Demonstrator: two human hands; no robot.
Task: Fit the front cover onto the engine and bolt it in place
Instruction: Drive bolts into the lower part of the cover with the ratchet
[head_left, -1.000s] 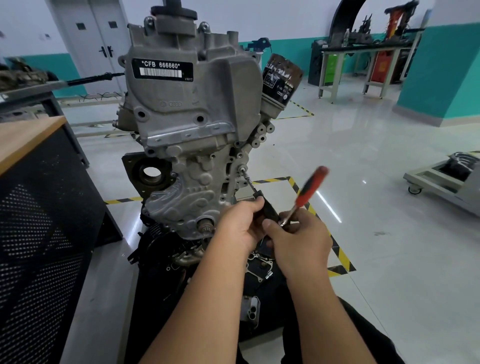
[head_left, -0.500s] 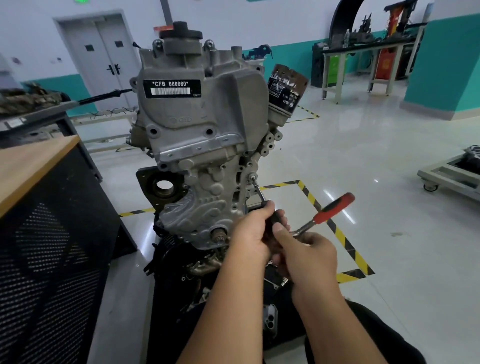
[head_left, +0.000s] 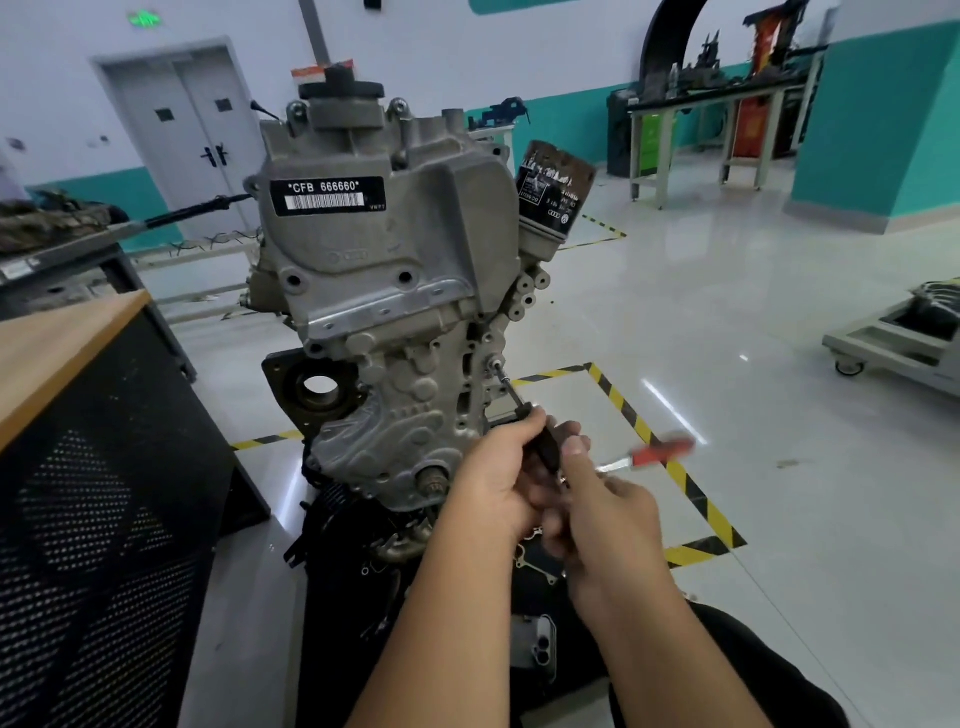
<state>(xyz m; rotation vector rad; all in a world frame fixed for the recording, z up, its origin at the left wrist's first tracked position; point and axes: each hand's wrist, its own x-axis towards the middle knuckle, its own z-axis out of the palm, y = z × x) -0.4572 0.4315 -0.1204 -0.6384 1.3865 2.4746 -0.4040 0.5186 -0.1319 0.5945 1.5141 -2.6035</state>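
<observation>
The engine (head_left: 389, 291) stands upright, its grey front cover (head_left: 400, 415) seated against it. At the cover's right edge, a bolt (head_left: 497, 362) takes the driver shaft (head_left: 511, 392). The left hand (head_left: 498, 478) grips the black extension; the right hand (head_left: 602, 514) holds the ratchet, its red handle (head_left: 662, 451) motion-blurred. Both hands touch, hiding the ratchet head.

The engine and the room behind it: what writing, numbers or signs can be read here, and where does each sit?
"*CFB 666660*": white on the black label on the engine's front cover, above a barcode.
"VW" roundel and four-ring logo: on the oil filter; its remaining print is too blurred to read.
Four-ring emblem, cast into the cover.
Green exit sign above the door: too blurred to read.
</observation>
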